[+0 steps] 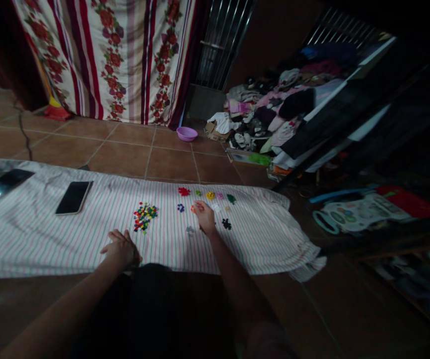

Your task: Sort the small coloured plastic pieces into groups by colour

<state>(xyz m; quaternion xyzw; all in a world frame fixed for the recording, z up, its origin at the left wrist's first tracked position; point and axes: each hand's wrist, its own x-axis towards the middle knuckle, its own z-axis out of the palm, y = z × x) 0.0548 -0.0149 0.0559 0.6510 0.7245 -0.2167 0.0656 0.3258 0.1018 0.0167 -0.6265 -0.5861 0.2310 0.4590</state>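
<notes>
My left hand [120, 248] rests on the striped cloth [259, 244] with its fingers apart, just below a pile of mixed coloured pieces [145, 217]. Over the sorted piles, my right hand [205, 216] is closed, its fingertips at the orange pieces [193, 209]; whatever it may hold is too small to make out. Around it lie small piles: red [184, 191], light green [198, 192], yellow [210, 195], pink [219, 196], dark green [231, 199], blue [181, 207], white [215, 207], beige [227, 208], black [226, 224] and grey [190, 230].
Two phones, one dark [73, 198] and one reflecting light [3, 186], lie at the left on the cloth. Beyond are a purple basin [187, 133], a red broom [57, 112], a floral curtain [125, 60] and heaped clothes [270, 104]. A toy panel [364, 212] stands right.
</notes>
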